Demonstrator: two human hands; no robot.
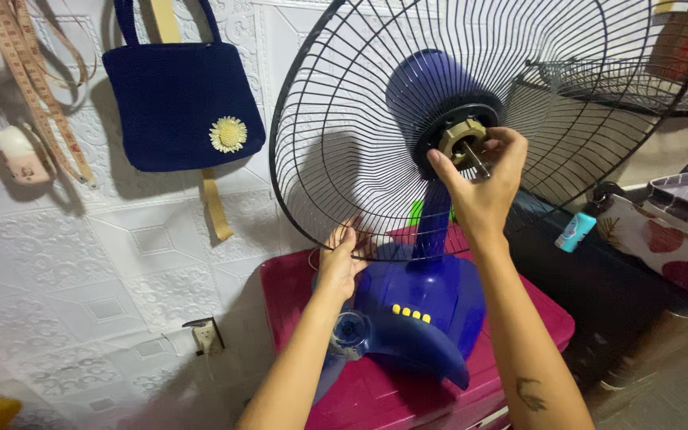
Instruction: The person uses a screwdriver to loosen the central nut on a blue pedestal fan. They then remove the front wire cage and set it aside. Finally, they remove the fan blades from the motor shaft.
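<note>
Nearest, both forearms reach up from the frame's bottom: the left hand point(341, 256) pinches the lower rim of the black wire fan guard point(336, 119), while the right hand point(483, 179) curls its fingers around the tan plastic nut point(461, 137) (shaft poking out) above the blue fan base point(420, 314) on a pink box point(376, 394).

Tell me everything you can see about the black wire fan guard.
The black wire fan guard is a round, dished cage of thin metal-looking spokes running out from the hub to a rim hoop. It sits upright on the blue fan's motor housing, no blades fitted. A tan plastic-looking nut sits at its centre under the right hand; the left hand grips the lower rim.
</note>
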